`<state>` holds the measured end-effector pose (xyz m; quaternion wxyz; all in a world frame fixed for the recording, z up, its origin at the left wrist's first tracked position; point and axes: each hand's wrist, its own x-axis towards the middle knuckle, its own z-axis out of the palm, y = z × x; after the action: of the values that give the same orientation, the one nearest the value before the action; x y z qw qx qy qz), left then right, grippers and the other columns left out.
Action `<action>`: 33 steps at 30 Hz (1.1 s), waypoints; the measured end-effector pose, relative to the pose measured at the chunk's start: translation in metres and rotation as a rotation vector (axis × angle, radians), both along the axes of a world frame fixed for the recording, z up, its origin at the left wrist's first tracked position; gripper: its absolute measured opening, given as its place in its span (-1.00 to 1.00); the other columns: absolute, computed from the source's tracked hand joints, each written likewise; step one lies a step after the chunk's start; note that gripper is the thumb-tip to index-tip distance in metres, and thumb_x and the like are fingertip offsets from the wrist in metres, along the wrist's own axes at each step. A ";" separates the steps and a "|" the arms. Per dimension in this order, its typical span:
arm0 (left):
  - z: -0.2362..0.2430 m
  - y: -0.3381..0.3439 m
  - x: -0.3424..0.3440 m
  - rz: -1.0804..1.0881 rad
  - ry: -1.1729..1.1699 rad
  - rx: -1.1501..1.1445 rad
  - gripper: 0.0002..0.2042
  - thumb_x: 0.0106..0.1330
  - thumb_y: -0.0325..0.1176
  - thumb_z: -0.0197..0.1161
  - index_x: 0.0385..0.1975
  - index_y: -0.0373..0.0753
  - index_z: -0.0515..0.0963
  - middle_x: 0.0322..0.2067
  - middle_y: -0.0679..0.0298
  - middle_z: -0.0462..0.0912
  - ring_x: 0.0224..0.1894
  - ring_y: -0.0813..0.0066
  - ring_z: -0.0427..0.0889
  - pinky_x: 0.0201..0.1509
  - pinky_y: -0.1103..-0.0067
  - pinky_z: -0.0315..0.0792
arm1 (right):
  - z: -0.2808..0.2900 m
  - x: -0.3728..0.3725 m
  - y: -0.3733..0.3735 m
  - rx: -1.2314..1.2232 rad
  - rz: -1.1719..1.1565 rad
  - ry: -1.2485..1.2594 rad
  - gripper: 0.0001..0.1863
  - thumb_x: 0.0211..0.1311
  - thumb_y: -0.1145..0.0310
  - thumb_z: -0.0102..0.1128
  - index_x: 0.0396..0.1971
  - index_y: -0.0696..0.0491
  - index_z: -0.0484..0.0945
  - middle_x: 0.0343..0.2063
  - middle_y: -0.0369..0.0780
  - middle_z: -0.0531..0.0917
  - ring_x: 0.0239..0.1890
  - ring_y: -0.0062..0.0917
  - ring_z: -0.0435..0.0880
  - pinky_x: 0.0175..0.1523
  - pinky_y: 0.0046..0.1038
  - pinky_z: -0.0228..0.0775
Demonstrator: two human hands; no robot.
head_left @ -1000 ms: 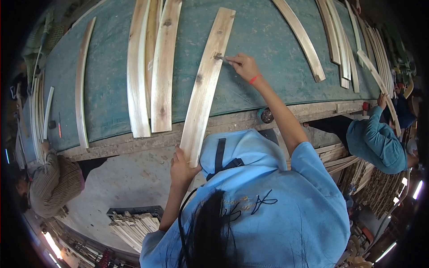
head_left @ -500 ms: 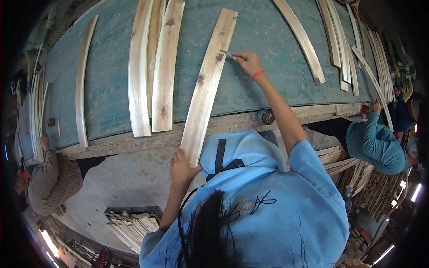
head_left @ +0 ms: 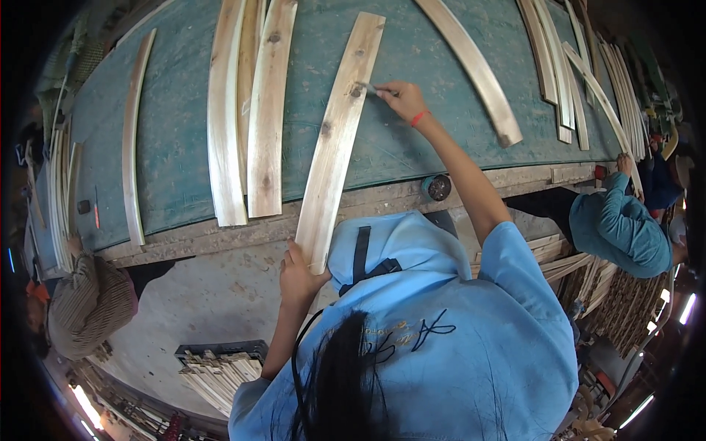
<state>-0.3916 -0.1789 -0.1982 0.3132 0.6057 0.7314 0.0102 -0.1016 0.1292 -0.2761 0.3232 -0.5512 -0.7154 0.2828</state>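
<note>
A long, pale wooden board (head_left: 332, 165) with several dark knots lies at a slant, its near end sticking out past the table edge. My left hand (head_left: 296, 279) is closed around that near end. In my right hand (head_left: 403, 100), pinched between the fingers, is a small putty knife (head_left: 371, 88). Its blade touches the board's right edge beside a dark knot (head_left: 357, 91) toward the far end. The exact shape of the blade is hard to make out.
A green-covered table (head_left: 382, 147) carries other boards (head_left: 268, 125) to the left and a curved-looking strip (head_left: 474, 70) to the right. A round dark tub (head_left: 437, 187) stands at its front edge. Co-workers handle strips at left (head_left: 92, 305) and right (head_left: 618, 231).
The knife stays at the same knot, with only a slight shift of my right hand. The right co-worker's long strip has moved left at its far end.
</note>
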 end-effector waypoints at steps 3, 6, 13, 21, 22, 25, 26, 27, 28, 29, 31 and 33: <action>-0.001 -0.001 0.000 -0.003 0.003 0.004 0.01 -0.20 -0.09 0.42 0.19 -0.55 0.01 -0.13 -0.19 0.41 -0.14 -0.18 0.48 -0.03 0.22 0.43 | -0.003 -0.009 -0.007 0.056 -0.075 -0.022 -0.79 0.06 0.47 0.20 -0.26 0.08 0.65 -0.39 -0.11 0.65 -0.39 -0.37 0.64 -0.29 -0.49 0.43; -0.002 -0.002 -0.001 0.003 0.007 0.000 0.01 -0.20 -0.09 0.42 0.19 -0.55 0.01 -0.13 -0.20 0.41 -0.13 -0.17 0.47 -0.03 0.22 0.43 | 0.001 -0.021 -0.020 0.049 0.000 0.021 -0.80 0.06 0.45 0.18 -0.28 0.06 0.66 -0.45 -0.10 0.63 -0.40 -0.26 0.62 -0.25 -0.38 0.44; -0.002 -0.001 -0.001 -0.002 0.013 0.012 -0.01 -0.20 -0.12 0.42 0.19 -0.55 0.02 -0.13 -0.20 0.41 -0.13 -0.17 0.48 -0.04 0.22 0.43 | -0.004 -0.012 -0.014 -0.056 -0.063 0.179 -0.82 0.08 0.45 0.17 -0.29 0.08 0.66 -0.46 -0.09 0.63 -0.40 -0.27 0.62 -0.25 -0.39 0.44; -0.003 -0.002 0.000 0.002 0.022 0.013 -0.01 -0.20 -0.08 0.42 0.18 -0.55 0.03 -0.15 -0.19 0.42 -0.14 -0.17 0.49 -0.05 0.22 0.44 | 0.010 -0.022 -0.025 -0.016 0.094 -0.040 -0.78 0.05 0.41 0.19 -0.27 0.09 0.66 -0.38 -0.08 0.66 -0.33 -0.29 0.65 -0.16 -0.43 0.46; -0.003 -0.002 0.000 0.006 0.018 0.011 0.00 -0.20 -0.07 0.42 0.18 -0.54 0.04 -0.15 -0.19 0.42 -0.14 -0.17 0.49 -0.05 0.22 0.44 | 0.012 -0.019 -0.026 -0.027 0.200 -0.065 -0.77 0.04 0.40 0.21 -0.26 0.08 0.66 -0.36 -0.08 0.67 -0.31 -0.31 0.66 -0.16 -0.44 0.46; -0.004 -0.003 -0.001 -0.006 0.035 0.002 0.00 -0.20 -0.06 0.42 0.18 -0.54 0.03 -0.15 -0.19 0.42 -0.13 -0.17 0.48 -0.05 0.22 0.43 | 0.020 -0.013 -0.023 -0.347 0.289 0.121 -0.76 0.05 0.36 0.22 -0.25 0.08 0.65 -0.38 -0.09 0.68 -0.30 -0.36 0.66 -0.16 -0.48 0.45; -0.004 -0.003 -0.002 -0.006 0.036 0.002 0.00 -0.20 -0.06 0.42 0.18 -0.54 0.03 -0.15 -0.19 0.42 -0.13 -0.17 0.48 -0.05 0.22 0.43 | 0.021 -0.014 -0.023 -0.347 0.290 0.123 -0.76 0.05 0.36 0.22 -0.25 0.08 0.65 -0.38 -0.09 0.68 -0.30 -0.36 0.66 -0.16 -0.48 0.45; -0.004 -0.003 -0.001 -0.006 0.033 0.015 0.00 -0.20 -0.05 0.42 0.18 -0.54 0.04 -0.15 -0.18 0.42 -0.13 -0.17 0.48 -0.04 0.22 0.43 | 0.021 -0.014 -0.021 -0.380 0.112 0.163 -0.75 0.05 0.34 0.22 -0.24 0.08 0.65 -0.37 -0.10 0.69 -0.30 -0.40 0.67 -0.15 -0.49 0.45; -0.003 -0.004 -0.002 -0.006 0.029 0.028 0.00 -0.20 -0.05 0.42 0.19 -0.54 0.04 -0.15 -0.18 0.42 -0.12 -0.17 0.48 -0.04 0.22 0.43 | 0.020 -0.014 -0.017 -0.412 -0.067 0.202 -0.74 0.05 0.32 0.23 -0.24 0.07 0.65 -0.37 -0.12 0.69 -0.30 -0.43 0.67 -0.15 -0.51 0.44; -0.004 -0.003 -0.001 -0.016 0.028 0.032 0.00 -0.20 -0.05 0.42 0.19 -0.54 0.04 -0.15 -0.18 0.42 -0.12 -0.17 0.48 -0.04 0.22 0.43 | 0.003 -0.008 -0.013 -0.216 -0.100 0.123 -0.73 0.05 0.30 0.23 -0.24 0.07 0.65 -0.39 -0.12 0.69 -0.33 -0.44 0.67 -0.15 -0.49 0.45; -0.003 -0.002 -0.001 -0.016 0.034 0.032 0.01 -0.20 -0.05 0.42 0.19 -0.54 0.03 -0.14 -0.17 0.42 -0.12 -0.17 0.47 -0.03 0.22 0.42 | -0.006 -0.010 -0.016 -0.107 -0.029 0.115 -0.74 0.06 0.32 0.22 -0.24 0.08 0.66 -0.43 -0.20 0.69 -0.47 -0.55 0.58 -0.30 -0.55 0.39; -0.001 0.000 0.000 -0.004 0.033 0.007 0.00 -0.19 -0.06 0.42 0.19 -0.52 0.04 -0.12 -0.17 0.42 -0.10 -0.18 0.47 -0.02 0.22 0.42 | 0.007 -0.011 -0.018 0.003 0.051 0.106 -0.74 0.07 0.34 0.21 -0.24 0.09 0.66 -0.46 -0.28 0.69 -0.61 -0.66 0.50 -0.45 -0.60 0.33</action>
<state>-0.3921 -0.1791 -0.1990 0.2989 0.6083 0.7353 0.0021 -0.1127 0.1114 -0.2693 0.3541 -0.5168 -0.7113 0.3188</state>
